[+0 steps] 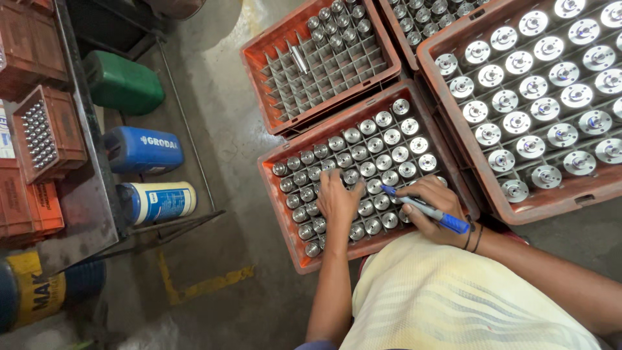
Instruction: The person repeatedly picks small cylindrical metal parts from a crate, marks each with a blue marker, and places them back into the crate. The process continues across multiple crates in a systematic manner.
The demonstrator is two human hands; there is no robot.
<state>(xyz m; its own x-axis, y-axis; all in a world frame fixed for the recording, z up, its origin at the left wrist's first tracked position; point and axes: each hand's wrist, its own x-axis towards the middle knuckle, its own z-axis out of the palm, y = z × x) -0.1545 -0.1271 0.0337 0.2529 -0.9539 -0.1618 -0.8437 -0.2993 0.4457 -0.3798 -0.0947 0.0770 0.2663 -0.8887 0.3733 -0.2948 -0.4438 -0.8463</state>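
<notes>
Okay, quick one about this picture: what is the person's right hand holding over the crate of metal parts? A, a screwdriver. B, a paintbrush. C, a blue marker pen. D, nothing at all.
C: the right hand grips a blue marker pen with its tip over the round metal parts in the orange crate, while the left hand rests on the parts beside it.

Blue marker (424, 209), orange crate (285, 214), silver metal parts (382, 162), green can (123, 83).
</notes>
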